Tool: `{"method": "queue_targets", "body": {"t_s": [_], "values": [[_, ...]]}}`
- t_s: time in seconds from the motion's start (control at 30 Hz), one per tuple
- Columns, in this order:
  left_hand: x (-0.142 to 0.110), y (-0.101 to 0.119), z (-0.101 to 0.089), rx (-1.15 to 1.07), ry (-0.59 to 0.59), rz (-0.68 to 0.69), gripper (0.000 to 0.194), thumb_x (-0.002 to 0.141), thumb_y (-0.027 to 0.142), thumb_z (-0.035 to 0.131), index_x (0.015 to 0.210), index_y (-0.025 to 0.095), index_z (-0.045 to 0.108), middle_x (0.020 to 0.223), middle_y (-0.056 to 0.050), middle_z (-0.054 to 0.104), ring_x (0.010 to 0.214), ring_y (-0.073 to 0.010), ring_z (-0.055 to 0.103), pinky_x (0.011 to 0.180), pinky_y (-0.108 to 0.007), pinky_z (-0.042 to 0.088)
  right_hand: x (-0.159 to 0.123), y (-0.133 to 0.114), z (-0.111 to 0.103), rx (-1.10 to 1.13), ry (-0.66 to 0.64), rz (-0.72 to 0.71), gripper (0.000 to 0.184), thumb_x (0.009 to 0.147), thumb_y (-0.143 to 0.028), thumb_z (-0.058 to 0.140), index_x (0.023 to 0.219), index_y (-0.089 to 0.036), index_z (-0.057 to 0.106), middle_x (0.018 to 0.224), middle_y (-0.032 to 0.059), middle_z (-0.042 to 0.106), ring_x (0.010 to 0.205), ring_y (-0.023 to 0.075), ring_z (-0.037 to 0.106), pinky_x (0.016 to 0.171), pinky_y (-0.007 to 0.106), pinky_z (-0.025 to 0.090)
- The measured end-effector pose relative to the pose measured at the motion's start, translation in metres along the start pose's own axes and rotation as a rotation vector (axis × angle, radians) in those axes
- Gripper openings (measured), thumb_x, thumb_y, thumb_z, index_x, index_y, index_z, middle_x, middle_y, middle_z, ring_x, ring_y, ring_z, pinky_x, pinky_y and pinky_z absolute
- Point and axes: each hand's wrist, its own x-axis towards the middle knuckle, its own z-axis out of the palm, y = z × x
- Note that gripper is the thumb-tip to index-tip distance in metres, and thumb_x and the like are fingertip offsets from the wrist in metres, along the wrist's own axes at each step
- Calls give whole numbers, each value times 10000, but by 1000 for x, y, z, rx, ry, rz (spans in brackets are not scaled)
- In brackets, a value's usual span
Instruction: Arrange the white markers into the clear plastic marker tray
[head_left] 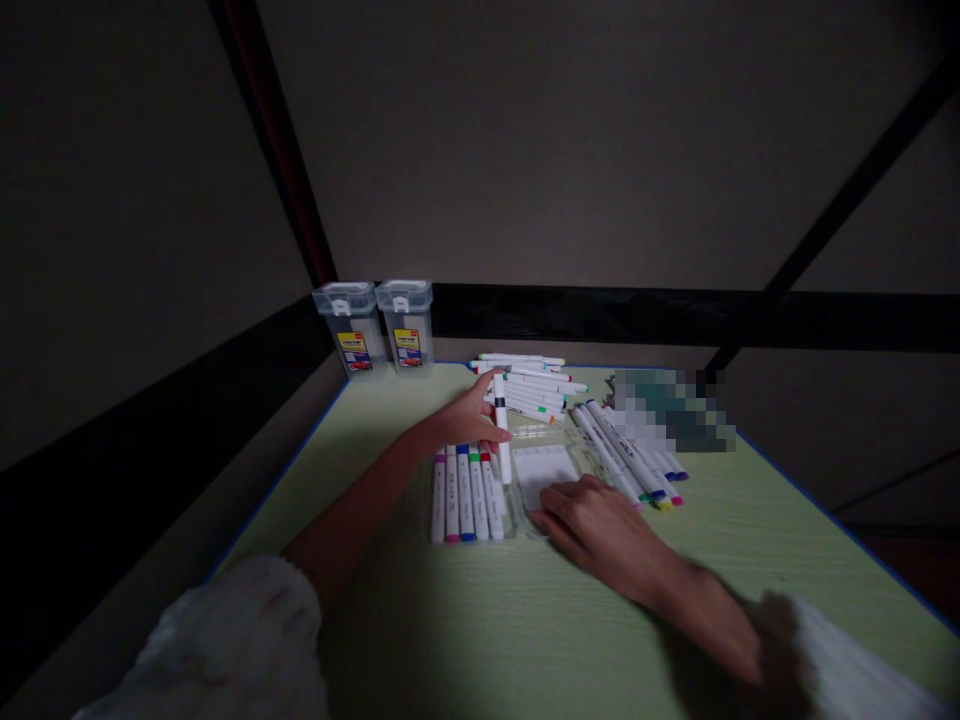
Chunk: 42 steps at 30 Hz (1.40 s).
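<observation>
My left hand (476, 415) is closed around a white marker (502, 455) with a black band, held nearly upright over the middle of an open clear plastic marker case. Below it, several white markers (466, 505) with purple, blue, green and red ends lie side by side in the left half of the case. The right half (544, 467) has a white insert. My right hand (592, 515) is curled at the near right edge of this half, its fingers closed on it; the fingertips are partly hidden.
Behind the case lies a pile of white markers (536, 385) with coloured ends. More loose markers (622, 455) lie to the right, beside a pixelated patch. Two clear lidded containers (405, 325) stand at the back left of the light green table (465, 620), near the wall.
</observation>
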Motion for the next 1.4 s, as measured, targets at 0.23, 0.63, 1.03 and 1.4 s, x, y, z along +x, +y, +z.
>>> {"method": "queue_targets", "body": {"t_s": [0.23, 0.63, 1.03, 1.4], "values": [[-3, 7, 2, -3, 20, 16, 903, 619, 83, 641, 1301, 211, 64, 568, 41, 564, 407, -89, 544, 404, -158, 407, 0, -1, 0, 6, -1, 12, 224, 858, -246, 382, 673, -179, 491, 637, 15, 567, 573, 141, 501, 604, 301, 314], [-4, 10, 9, -59, -51, 28, 773, 601, 122, 657, 1204, 221, 182, 538, 60, 557, 403, -88, 540, 406, -154, 395, -2, -4, -8, 110, 155, -29, 175, 869, -247, 356, 844, -158, 505, 757, 52, 558, 649, 154, 493, 595, 282, 376], [-4, 9, 15, -80, -103, 7, 746, 602, 139, 671, 1177, 204, 202, 547, 44, 563, 415, -99, 548, 432, -170, 388, 2, -6, -7, 99, 95, -94, 351, 888, -244, 326, 1223, -195, 417, 898, 59, 568, 728, 150, 530, 664, 305, 432], [-4, 10, 18, -89, -174, -10, 642, 643, 204, 659, 1122, 201, 232, 516, 75, 535, 381, -61, 508, 421, -140, 342, 2, -7, -6, 75, 98, -97, 302, 878, -243, 355, 1155, -179, 459, 863, 53, 566, 693, 149, 522, 630, 295, 408]]}}
